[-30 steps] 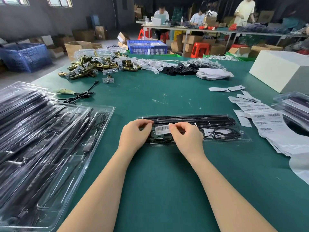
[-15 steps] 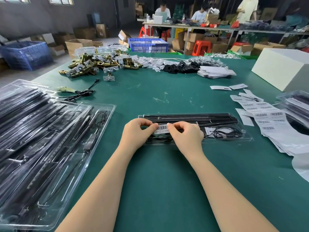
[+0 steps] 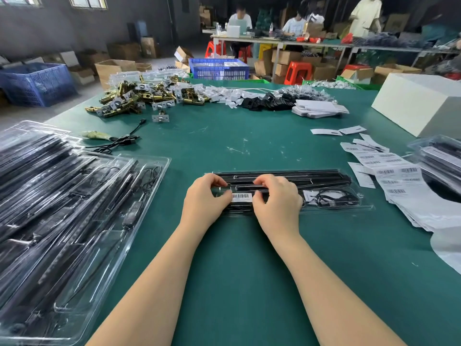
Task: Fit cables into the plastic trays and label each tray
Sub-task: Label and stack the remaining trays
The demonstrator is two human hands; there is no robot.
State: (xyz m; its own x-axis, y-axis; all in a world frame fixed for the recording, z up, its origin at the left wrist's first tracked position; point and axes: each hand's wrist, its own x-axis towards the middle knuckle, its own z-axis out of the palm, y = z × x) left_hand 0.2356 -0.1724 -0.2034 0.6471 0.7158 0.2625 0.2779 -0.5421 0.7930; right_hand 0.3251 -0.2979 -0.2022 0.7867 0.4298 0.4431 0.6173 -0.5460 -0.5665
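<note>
**Barcode label pressed onto clear tray, both hands on it**

Where the clear plastic tray [image 3: 331, 208] lies flat across the middle of the green counter [image 3: 249, 283], held at its left half by both hands. Left hand [image 3: 207, 196] curled over the tray's left end, fingers hooked on the far rim, thumb tip against the left edge of the white barcode label [image 3: 241, 196]. Right hand [image 3: 277, 198] curled likewise, fingers over the far rim, thumb at the label's right edge. Each grip narrow, closed on the tray with the label between the thumbs. Inside the tray: long black bars along the far side, a coiled black cable [image 3: 334, 196] in the right compartment beside a small white slip.

Further out, to the right: a spread of barcode label sheets [image 3: 396, 181], then a stack of filled trays [image 3: 439, 156] at the edge. To the left: overlapping filled clear trays [image 3: 74, 221]. Beyond those, a loose black cable [image 3: 119, 142]. Along the far side, a heap of brass latch parts [image 3: 139, 98], black pieces, and a white box [image 3: 421, 101].
</note>
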